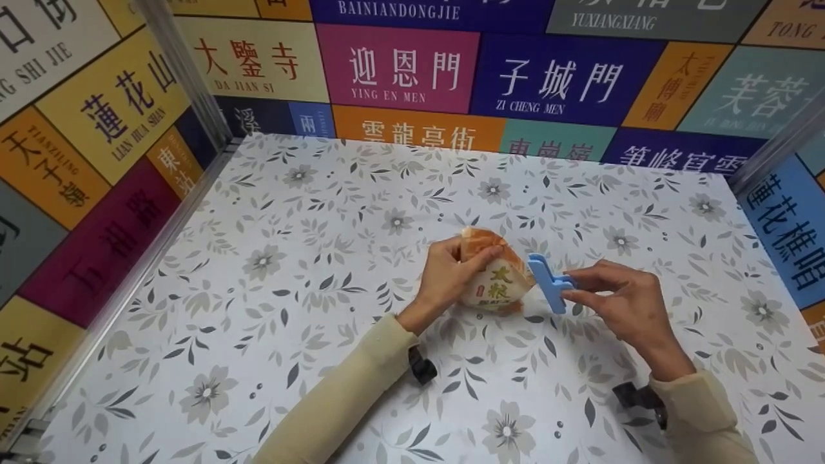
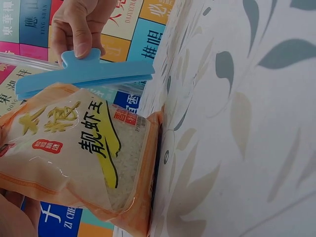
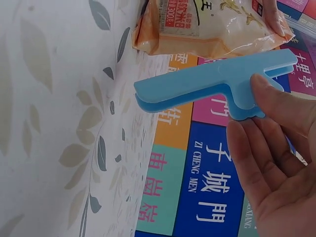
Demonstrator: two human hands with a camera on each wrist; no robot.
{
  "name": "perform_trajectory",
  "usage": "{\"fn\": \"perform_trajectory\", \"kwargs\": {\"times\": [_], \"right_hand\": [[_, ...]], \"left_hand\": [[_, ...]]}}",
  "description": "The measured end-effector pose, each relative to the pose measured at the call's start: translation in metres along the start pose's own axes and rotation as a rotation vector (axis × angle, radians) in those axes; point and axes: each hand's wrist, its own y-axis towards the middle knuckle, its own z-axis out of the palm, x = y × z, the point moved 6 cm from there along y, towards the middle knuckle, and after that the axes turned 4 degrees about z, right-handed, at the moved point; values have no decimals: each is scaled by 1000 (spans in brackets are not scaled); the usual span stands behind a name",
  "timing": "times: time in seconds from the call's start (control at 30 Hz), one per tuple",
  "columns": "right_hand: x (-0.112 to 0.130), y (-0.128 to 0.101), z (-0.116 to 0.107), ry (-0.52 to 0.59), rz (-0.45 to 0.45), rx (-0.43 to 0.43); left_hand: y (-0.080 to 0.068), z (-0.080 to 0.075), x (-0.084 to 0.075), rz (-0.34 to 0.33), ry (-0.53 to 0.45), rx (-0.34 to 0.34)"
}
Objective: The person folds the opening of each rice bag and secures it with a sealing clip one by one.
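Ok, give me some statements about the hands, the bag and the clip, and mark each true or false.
1. The right hand pinches a blue clip. True.
2. The left hand grips a bag. True.
3. The clip is clamped on the bag. False: it is held beside it.
4. Grains show through part of the bag. True.
5. The tabletop is plain. False: it has printed flowers and leaves.
6. Both sleeves are black. False: they are beige.

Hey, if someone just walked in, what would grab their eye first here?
Probably the blue clip, pinched in the right grip beside the bag of rice that the left grip holds. Then the colourful wall of Chinese lettering, standing behind the floral-patterned tabletop.
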Motion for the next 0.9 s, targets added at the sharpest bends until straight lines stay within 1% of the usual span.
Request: {"fn": "perform_trajectory", "kwargs": {"times": [0.23,0.47,0.73,0.9], "right_hand": [[-2,0,3,20,-9,31],[-4,2,7,6,15,58],[-4,6,11,11,10,77],[-4,9,11,14,19,101]], "left_hand": [[0,0,1,-8,-4,0],[0,0,-1,20,-6,14],[0,2,0,4,-43,36],[0,1,0,-9,-31,38]]}}
